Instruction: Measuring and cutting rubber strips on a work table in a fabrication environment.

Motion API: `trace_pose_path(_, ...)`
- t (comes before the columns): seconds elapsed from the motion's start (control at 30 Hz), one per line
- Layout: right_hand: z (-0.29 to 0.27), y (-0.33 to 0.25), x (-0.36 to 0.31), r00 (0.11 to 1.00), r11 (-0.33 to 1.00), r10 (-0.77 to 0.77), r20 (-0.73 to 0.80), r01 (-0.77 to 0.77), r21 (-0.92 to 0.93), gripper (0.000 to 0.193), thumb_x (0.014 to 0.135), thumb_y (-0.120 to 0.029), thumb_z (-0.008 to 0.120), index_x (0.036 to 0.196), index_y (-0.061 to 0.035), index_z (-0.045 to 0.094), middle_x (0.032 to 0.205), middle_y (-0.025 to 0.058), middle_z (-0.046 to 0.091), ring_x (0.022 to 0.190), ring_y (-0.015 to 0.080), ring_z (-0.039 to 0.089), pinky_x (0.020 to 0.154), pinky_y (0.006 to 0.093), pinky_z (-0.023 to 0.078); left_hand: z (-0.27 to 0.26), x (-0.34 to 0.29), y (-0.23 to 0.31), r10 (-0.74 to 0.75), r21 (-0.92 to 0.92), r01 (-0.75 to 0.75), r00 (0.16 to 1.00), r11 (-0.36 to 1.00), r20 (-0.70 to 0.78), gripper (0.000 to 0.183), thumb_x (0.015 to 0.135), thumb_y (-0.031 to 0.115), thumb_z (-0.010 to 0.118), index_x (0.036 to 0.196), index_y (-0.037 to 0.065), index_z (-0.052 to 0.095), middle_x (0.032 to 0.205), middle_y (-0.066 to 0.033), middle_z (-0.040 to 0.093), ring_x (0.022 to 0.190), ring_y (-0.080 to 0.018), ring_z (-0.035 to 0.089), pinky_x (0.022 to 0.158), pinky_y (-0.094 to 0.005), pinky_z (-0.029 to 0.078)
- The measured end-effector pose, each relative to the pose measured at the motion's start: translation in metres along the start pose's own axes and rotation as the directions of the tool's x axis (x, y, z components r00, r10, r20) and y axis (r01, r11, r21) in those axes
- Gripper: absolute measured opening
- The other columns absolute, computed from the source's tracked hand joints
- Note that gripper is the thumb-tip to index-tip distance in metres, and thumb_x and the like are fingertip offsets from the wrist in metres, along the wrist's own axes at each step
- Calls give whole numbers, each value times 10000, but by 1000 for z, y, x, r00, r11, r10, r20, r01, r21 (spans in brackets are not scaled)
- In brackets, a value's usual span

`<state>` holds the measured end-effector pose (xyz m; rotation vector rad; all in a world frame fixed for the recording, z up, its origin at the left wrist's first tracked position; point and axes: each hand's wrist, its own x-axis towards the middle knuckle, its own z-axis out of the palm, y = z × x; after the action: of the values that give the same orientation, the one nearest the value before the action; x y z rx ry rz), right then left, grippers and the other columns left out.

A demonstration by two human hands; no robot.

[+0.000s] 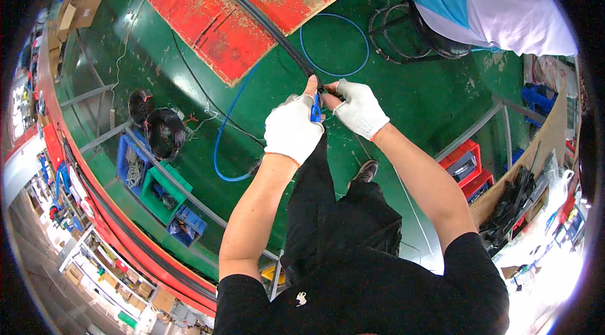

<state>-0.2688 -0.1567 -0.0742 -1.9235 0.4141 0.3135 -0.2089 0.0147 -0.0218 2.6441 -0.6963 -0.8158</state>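
A thick black cable bundle runs off the worktable and down to my hands, where its end is partly hidden by fingers. My left hand, in a white glove with bare fingertips, is closed around a small blue tool; its exact kind I cannot make out. The left thumb lies along the bundle's end. From the other side my right hand, gloved the same way, pinches the bundle's end with thumb and fingers. Both hands meet just off the table's corner, over the green floor.
The worktable has a worn red and bare-wood top. A blue hose loops across the floor beside a black stool. Blue and green crates and black wire coils stand left; red bins stand right. A person in light clothing is at upper right.
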Motion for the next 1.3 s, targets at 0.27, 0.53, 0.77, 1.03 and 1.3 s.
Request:
trace_pose_path(0.27,-9,14,12,969,882,162,185,-227,413,331,954,-236,659,1116,38,747,944,100,758,859,203,688,779,335,534,0,-3,4,-19,16,20,1000,1000,-17,837,849,271,802,1604,213,444,1031,-186,705,954,-386,707,836,-469,561)
trace_pose_path(0.53,-13,34,-5,915,827,167,367,-332,453,274,954,-182,610,1078,14,756,882,23,701,753,110,571,660,303,463,16,-7,0,-3,-96,-12,988,995,-154,862,826,285,860,1590,193,472,912,-179,671,828,-372,678,771,-446,540)
trace_pose_path(0.77,3,51,-13,925,625,169,341,-368,689,338,967,-242,612,1186,-25,749,795,7,612,713,111,524,610,294,420,19,-10,-2,-34,-92,19,987,996,-156,867,834,292,868,1593,175,466,869,-169,642,757,-334,631,740,-419,525)
trace_pose_path(1.03,15,24,7,904,659,272,329,-424,621,413,986,-429,723,1026,-20,754,820,13,643,693,112,518,617,287,405,16,-7,7,-90,-53,85,991,995,-101,804,859,211,798,1592,188,467,947,-190,688,848,-371,696,798,-439,557)
trace_pose_path(1.3,-7,29,-23,925,902,82,372,-227,367,295,935,-292,782,925,-2,731,784,15,642,748,95,573,692,296,474,25,-12,2,-30,-22,26,977,999,-209,798,871,188,781,1600,203,456,958,-190,689,824,-374,700,774,-450,559)
